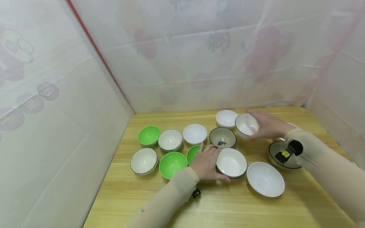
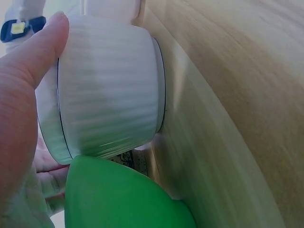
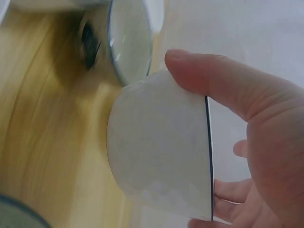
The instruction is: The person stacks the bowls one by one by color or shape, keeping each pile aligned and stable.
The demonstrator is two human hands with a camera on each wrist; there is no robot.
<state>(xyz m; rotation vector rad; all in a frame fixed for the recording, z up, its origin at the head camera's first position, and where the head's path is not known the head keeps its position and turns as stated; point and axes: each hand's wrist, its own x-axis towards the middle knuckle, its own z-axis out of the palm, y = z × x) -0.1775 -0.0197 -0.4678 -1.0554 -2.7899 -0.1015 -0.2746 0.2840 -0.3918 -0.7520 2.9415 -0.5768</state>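
Note:
My left hand grips a nested stack of dark-rimmed white bowls, thumb on the near side and fingers on the far side. In the left wrist view, the outer bowl's ribbed wall shows beside a green bowl. Farther back, my right hand holds a single dark-rimmed white bowl across its rim. The right wrist view shows the thumb on one side of this bowl and the fingertips at the opposite side. A grey bowl with a dark drawing stands between the two.
Several green and white bowls stand in rows at the left, among them a green bowl and a white bowl. A wide white bowl is at the front right. Another grey bowl sits beneath my right wrist. White sheeting encloses the wooden table.

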